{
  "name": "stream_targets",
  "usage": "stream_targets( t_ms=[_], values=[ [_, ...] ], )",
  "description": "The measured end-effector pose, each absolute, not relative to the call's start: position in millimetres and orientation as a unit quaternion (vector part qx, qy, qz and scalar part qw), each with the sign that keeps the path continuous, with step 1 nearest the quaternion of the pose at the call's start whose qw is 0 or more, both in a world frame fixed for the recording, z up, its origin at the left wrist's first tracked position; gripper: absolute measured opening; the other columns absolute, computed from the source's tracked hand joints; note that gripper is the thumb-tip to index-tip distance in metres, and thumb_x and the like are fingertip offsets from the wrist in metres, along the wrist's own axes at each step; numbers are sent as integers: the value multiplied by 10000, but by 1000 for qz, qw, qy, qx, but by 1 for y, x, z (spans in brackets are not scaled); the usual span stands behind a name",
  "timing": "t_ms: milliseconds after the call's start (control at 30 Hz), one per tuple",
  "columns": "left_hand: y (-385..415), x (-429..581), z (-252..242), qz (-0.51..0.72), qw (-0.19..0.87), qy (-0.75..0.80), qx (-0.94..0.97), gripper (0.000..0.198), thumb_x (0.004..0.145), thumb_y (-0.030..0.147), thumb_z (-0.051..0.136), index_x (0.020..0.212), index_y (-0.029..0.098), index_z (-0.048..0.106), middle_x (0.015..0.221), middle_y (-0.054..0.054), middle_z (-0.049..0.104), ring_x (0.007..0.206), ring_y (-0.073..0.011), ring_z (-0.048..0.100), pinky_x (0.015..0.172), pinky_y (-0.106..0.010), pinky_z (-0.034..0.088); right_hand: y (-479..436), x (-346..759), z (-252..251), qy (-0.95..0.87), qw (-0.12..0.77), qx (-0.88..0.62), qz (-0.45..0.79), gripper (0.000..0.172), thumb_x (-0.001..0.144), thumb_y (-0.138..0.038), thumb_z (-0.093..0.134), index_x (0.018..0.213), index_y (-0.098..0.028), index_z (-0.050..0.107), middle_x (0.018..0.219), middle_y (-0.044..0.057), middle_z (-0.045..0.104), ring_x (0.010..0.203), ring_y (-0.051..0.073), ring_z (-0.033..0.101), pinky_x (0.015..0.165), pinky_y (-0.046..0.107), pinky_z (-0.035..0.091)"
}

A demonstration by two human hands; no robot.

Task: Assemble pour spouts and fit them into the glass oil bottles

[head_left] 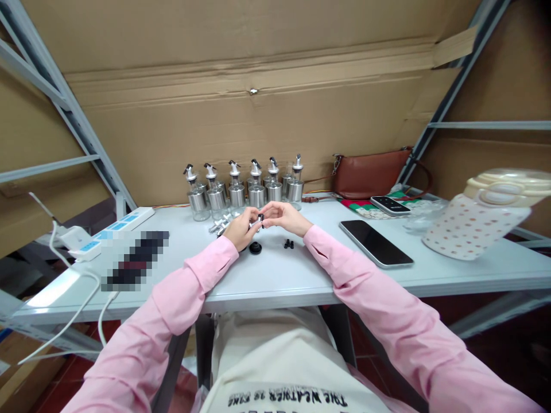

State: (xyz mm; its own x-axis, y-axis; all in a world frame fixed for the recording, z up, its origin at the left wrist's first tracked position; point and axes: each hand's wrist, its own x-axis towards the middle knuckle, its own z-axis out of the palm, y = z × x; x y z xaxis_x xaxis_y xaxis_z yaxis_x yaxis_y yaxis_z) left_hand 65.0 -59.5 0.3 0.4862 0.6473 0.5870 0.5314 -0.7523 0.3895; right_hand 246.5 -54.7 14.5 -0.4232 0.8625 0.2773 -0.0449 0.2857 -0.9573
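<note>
My left hand [241, 228] is closed around a silver pourer spout [259, 224], most of which the fingers hide. From the other side, my right hand [286, 218] pinches a small black cap [260, 217] at the end of that spout. Just below the hands, a round black stopper [255, 248] lies on the table. A few little black caps [288, 244] sit together under my right wrist. Several loose silver spouts [219, 225] lie beyond my left hand, partly covered by it.
Several glass-and-steel oil bottles [217, 198] with pourers stand at the back. To the right are a phone [376, 243], a brown bag [370, 175], a small remote-like device [390, 205] and a dotted jug [477, 221]. A power strip [116, 229] and white cable [97, 287] lie left.
</note>
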Motion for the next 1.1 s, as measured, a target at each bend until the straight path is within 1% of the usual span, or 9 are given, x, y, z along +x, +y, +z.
stream_targets(
  t_ms=[233, 367, 433, 533, 600, 733, 900, 1000, 1100],
  values=[
    [-59, 67, -1, 398, 107, 328, 850, 191, 819, 270, 456, 982, 184, 408, 780, -12, 587, 657, -118, 586, 639, -233, 452, -58, 243, 14, -643, 444, -306, 544, 344, 573, -224, 753, 870, -155, 594, 726, -6, 643, 684, 130, 639, 707, 325, 548],
    [-60, 67, 2, 419, 126, 339, 833, 121, 841, 268, 422, 932, 188, 428, 796, -16, 616, 739, -130, 615, 711, -255, 469, -60, 242, 16, -639, 446, -312, 544, 340, 588, -233, 738, 899, -146, 632, 745, 4, 651, 674, 128, 638, 700, 322, 547],
    [-60, 67, 4, 429, 110, 351, 825, 93, 832, 264, 432, 880, 186, 449, 807, -19, 620, 788, -141, 613, 760, -276, 463, -60, 242, 17, -641, 445, -317, 539, 343, 595, -247, 730, 910, -135, 652, 738, 10, 659, 661, 117, 626, 695, 309, 538],
    [-59, 68, 6, 453, 120, 360, 807, 92, 808, 272, 462, 813, 180, 473, 802, -22, 617, 797, -147, 604, 778, -288, 460, -58, 243, 17, -646, 448, -325, 525, 344, 595, -260, 728, 905, -124, 667, 692, 6, 662, 610, 93, 599, 684, 285, 521],
    [-57, 68, 6, 470, 159, 364, 788, 117, 787, 290, 495, 805, 174, 489, 789, -23, 621, 769, -146, 603, 765, -291, 468, -58, 244, 18, -645, 457, -327, 518, 327, 579, -257, 739, 871, -127, 668, 659, -3, 657, 587, 87, 588, 678, 278, 511],
    [-54, 70, 5, 490, 278, 359, 744, 218, 739, 314, 561, 882, 151, 543, 761, -33, 643, 713, -145, 616, 718, -285, 486, -57, 245, 17, -644, 473, -326, 505, 279, 558, -263, 751, 786, -135, 653, 654, -2, 656, 601, 99, 594, 676, 283, 495],
    [-52, 70, 5, 486, 366, 356, 710, 268, 662, 371, 637, 780, 131, 612, 677, -33, 655, 665, -157, 624, 687, -288, 499, -55, 246, 16, -659, 468, -339, 482, 272, 558, -269, 742, 778, -126, 669, 700, 17, 674, 638, 110, 596, 691, 284, 469],
    [-52, 71, 6, 482, 398, 363, 691, 295, 624, 391, 663, 743, 125, 616, 627, -29, 651, 627, -158, 621, 664, -293, 505, -56, 246, 18, -661, 473, -343, 471, 269, 566, -277, 730, 782, -124, 680, 716, 22, 682, 649, 112, 595, 698, 280, 461],
    [-52, 70, 7, 470, 389, 376, 698, 286, 624, 395, 657, 714, 126, 615, 608, -26, 649, 594, -151, 613, 639, -283, 499, -58, 246, 20, -660, 475, -348, 467, 267, 577, -290, 719, 781, -121, 683, 689, 16, 673, 619, 106, 579, 665, 271, 455]
  ],
)
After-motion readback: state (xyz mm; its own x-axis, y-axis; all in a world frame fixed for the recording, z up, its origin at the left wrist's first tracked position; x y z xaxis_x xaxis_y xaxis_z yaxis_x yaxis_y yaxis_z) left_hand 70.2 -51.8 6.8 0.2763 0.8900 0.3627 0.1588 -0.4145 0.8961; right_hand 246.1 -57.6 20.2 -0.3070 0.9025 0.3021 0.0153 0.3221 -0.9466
